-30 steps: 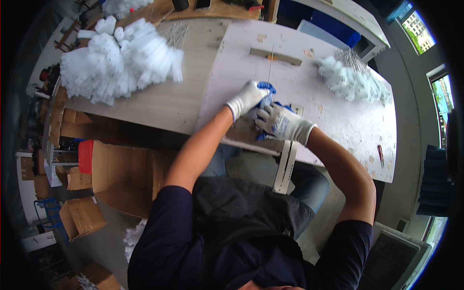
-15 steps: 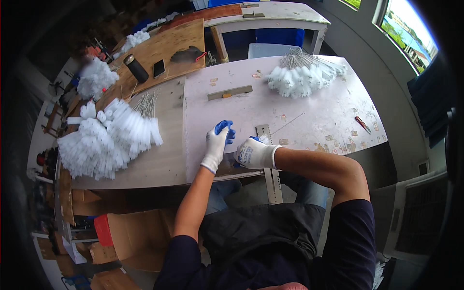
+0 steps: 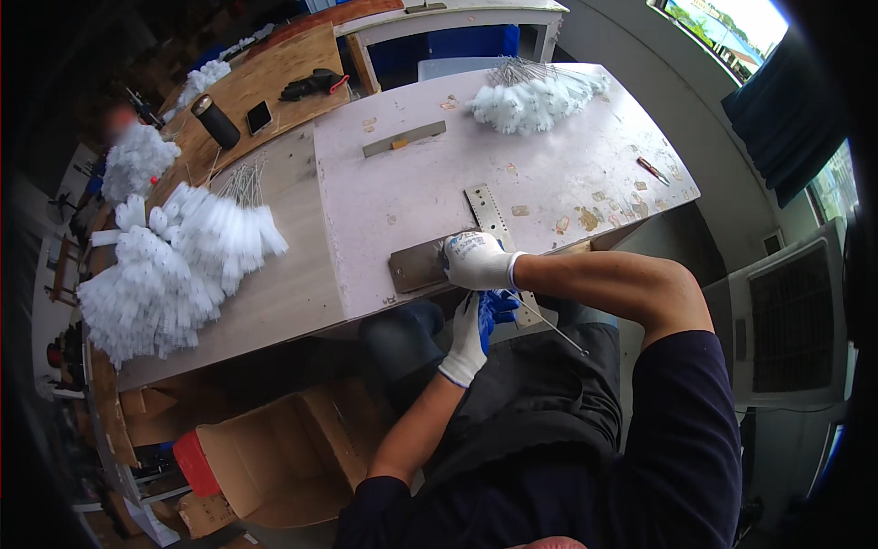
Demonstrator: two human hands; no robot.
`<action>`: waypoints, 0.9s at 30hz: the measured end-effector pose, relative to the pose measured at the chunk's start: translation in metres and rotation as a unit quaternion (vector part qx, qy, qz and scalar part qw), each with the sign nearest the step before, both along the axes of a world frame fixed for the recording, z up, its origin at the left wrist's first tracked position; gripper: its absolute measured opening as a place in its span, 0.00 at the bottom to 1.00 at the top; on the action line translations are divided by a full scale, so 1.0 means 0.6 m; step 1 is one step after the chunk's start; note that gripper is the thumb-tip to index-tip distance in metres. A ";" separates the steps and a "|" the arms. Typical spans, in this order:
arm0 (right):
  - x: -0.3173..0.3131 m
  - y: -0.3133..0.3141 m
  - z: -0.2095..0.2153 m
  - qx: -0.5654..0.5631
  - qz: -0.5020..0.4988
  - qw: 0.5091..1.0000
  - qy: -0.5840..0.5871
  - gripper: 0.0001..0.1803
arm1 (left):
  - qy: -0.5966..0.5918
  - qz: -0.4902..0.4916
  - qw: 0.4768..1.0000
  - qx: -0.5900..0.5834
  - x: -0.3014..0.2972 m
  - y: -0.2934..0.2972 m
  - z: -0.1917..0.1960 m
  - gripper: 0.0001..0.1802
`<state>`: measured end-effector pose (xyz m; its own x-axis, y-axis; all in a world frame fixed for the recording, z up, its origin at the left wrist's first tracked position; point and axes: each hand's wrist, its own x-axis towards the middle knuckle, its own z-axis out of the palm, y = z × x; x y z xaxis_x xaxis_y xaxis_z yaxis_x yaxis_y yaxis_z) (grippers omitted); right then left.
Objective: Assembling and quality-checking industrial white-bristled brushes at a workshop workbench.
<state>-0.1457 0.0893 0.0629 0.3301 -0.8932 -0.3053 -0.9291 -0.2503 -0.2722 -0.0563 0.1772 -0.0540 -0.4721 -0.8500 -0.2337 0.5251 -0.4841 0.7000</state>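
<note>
My right hand (image 3: 477,260), in a white glove with a blue palm, is closed near the table's front edge beside a flat grey metal plate (image 3: 413,267). Its fingertips are hidden, and so is whatever they grip. Just below it, my left hand (image 3: 476,334), gloved the same way, has its fingers curled around a thin metal rod (image 3: 553,329). From there the rod slants down to the right over my lap, with a small loop at its end. A perforated metal strip (image 3: 487,212) passes beneath my right wrist and over the table edge.
White bristle brushes with wire stems lie in a large pile (image 3: 183,265) at left and a smaller bundle (image 3: 535,102) at the back. Also here are a metal bar (image 3: 404,139), red-handled pliers (image 3: 653,171), a phone (image 3: 260,117), a black bottle (image 3: 216,123) and a cardboard box (image 3: 274,457).
My left hand has come down and right, below my right hand. The rod, which pointed up over the table, now points down across my lap. The plate beside my right hand is now uncovered.
</note>
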 end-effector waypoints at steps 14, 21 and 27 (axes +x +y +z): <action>-0.039 -0.034 0.020 0.059 0.155 0.986 0.000 0.27 | -0.246 -0.044 0.968 -0.017 0.187 -0.037 0.074 0.14; -0.066 -0.075 -0.045 -0.064 0.276 0.959 -0.001 0.21 | -0.394 -0.138 0.895 -0.156 0.230 -0.088 0.111 0.08; -0.058 -0.048 -0.052 -0.082 0.197 0.976 -0.046 0.17 | -0.613 0.177 0.588 -0.497 0.214 -0.017 0.141 0.16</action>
